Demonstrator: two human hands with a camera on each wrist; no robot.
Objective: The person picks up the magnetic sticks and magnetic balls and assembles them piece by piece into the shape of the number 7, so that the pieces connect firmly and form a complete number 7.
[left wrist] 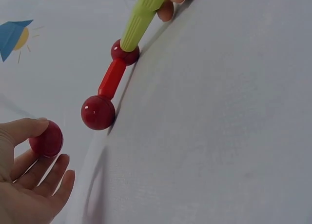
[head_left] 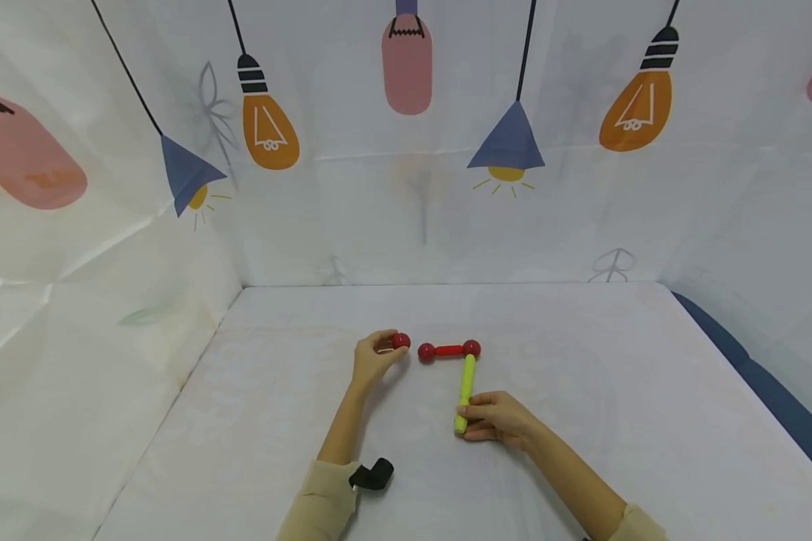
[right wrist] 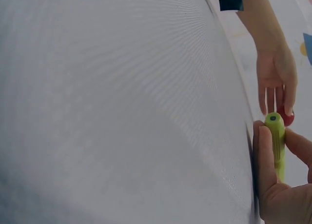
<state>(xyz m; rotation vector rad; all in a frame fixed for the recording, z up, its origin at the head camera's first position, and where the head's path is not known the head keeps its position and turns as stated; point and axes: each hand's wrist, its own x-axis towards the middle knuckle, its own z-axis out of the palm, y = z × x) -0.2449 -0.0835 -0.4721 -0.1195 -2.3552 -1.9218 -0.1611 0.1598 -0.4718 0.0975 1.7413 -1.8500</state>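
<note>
My left hand (head_left: 374, 358) pinches a red ball (head_left: 401, 340) between thumb and fingers, a little left of a joined toy piece on the table. That piece has a short red rod (head_left: 449, 350) with one red ball (head_left: 426, 352) at its left end and another red ball (head_left: 472, 348) at its right end. From the right ball a longer yellow-green rod (head_left: 468, 379) runs toward me. My right hand (head_left: 504, 418) grips this rod near its free end; in the right wrist view the rod's end (right wrist: 274, 118) shows between thumb and fingers.
The white tabletop (head_left: 582, 361) meets a white sheet wall (head_left: 379, 225) printed with lamps and bulbs at the back. Another sheet rises along the left side. A dark blue thing (head_left: 751, 368) lies past the right edge. A black device (head_left: 374, 475) sits on my left sleeve.
</note>
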